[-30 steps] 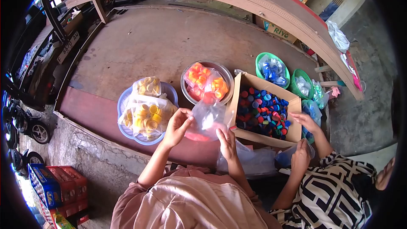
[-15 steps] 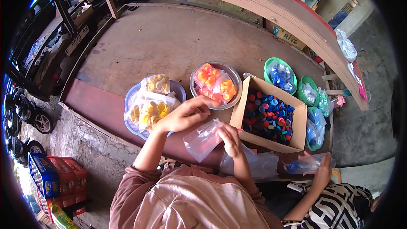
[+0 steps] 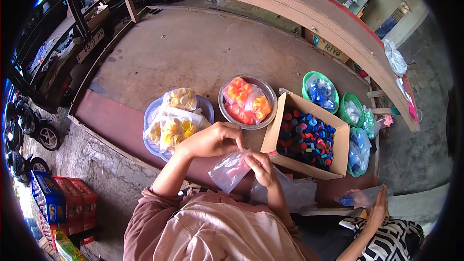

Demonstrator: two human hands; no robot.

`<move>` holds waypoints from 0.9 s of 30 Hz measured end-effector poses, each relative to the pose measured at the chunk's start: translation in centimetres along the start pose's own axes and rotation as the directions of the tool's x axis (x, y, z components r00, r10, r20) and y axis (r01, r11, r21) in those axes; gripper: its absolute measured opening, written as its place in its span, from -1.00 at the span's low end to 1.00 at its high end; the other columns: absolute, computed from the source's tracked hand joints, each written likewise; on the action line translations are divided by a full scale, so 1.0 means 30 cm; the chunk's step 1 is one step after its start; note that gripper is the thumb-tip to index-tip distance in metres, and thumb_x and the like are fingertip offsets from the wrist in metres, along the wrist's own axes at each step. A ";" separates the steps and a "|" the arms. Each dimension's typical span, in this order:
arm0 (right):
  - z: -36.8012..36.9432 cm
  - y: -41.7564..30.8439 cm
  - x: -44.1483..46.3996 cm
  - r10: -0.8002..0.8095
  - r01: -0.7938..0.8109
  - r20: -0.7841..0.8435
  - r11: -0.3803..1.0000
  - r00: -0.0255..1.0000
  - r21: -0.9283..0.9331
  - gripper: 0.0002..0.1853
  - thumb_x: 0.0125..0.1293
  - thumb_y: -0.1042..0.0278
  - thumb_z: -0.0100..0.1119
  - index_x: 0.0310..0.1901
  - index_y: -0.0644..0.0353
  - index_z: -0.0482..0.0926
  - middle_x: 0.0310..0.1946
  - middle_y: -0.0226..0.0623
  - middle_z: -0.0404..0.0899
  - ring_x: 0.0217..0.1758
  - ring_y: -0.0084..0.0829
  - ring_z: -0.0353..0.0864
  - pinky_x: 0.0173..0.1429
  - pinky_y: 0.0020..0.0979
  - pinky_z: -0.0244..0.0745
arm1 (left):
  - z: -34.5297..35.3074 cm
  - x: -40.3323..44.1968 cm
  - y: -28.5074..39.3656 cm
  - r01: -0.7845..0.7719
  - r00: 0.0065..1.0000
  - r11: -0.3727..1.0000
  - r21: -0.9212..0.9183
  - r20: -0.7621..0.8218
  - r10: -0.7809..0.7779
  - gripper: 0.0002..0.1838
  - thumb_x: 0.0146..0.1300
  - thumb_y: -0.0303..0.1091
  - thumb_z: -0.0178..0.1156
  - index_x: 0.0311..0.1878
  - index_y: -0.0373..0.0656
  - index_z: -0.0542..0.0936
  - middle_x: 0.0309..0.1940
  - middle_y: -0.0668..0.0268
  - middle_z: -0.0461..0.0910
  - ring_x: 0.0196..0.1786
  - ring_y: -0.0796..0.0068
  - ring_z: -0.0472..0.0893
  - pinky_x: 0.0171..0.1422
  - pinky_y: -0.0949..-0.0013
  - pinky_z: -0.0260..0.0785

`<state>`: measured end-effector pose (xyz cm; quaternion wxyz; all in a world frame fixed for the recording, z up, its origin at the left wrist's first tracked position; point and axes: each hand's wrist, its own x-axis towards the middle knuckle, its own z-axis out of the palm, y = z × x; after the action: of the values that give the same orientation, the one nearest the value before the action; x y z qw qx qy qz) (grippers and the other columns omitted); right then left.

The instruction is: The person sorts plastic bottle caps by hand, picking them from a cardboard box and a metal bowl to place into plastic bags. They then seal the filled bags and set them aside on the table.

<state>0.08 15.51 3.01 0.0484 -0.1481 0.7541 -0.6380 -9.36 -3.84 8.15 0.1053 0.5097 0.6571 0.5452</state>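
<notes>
A small clear plastic bag hangs in front of my torso, its top edge between my two hands. My right hand pinches its upper right corner. My left hand is bent over from the left, fingertips closed at the bag's top edge. Some pink shows through the film; I cannot tell whether anything is inside. Just beyond are a blue-purple basket with bagged yellow and cream caps, a metal bowl with bagged orange and red caps, and a cardboard box of loose red, blue and dark caps.
More clear bags lie by my right forearm. Green baskets with bagged caps stand right of the box. At lower right, a co-worker's hand holds a bag of blue caps. A wooden rail crosses the far side.
My left hand has come down to the bag's top edge and its fingers have closed there. The co-worker's hand and bag have shifted slightly right and down.
</notes>
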 end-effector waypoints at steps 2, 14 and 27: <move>0.008 -0.001 -0.007 -0.015 0.015 -0.028 1.000 0.999 0.021 -0.75 0.37 0.30 -0.04 -0.36 0.30 0.52 -0.55 -0.46 0.36 -0.50 -0.66 0.28 -0.40 -0.57 0.21 | -0.009 0.005 0.029 -0.028 1.000 1.000 -0.001 0.006 0.028 -0.93 0.06 -0.56 0.21 -0.35 -0.30 0.57 -0.41 0.18 0.55 -0.27 0.30 0.57 -0.18 0.32 0.40; -0.006 0.030 -0.034 -0.076 0.139 -0.394 0.981 0.916 0.136 -0.82 0.29 0.53 -0.13 -0.25 0.37 0.51 -0.32 -0.24 0.54 -0.24 -0.47 0.54 -0.07 -0.46 0.40 | 0.174 -0.180 -0.056 0.203 0.871 0.853 -0.482 -0.309 -0.382 -0.87 0.27 -0.48 0.10 -0.16 -0.31 0.53 -0.22 0.31 0.57 -0.13 0.62 0.50 0.00 0.48 0.35; -0.053 -0.052 -0.059 -0.377 0.317 -0.316 0.921 0.871 -0.225 -0.81 0.24 0.47 -0.05 -0.33 0.40 0.55 -0.45 -0.20 0.53 -0.41 -0.43 0.55 -0.33 -0.49 0.46 | 0.157 -0.156 0.017 0.120 0.819 0.981 -0.155 -0.543 -0.186 -0.78 0.32 -0.42 0.00 -0.40 -0.35 0.48 -0.47 0.25 0.48 -0.42 0.55 0.46 -0.29 0.47 0.31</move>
<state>1.60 17.31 4.62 -0.2157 -0.1680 0.7617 -0.5874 -3.67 -4.71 4.80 -0.0173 0.2685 0.6659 0.6959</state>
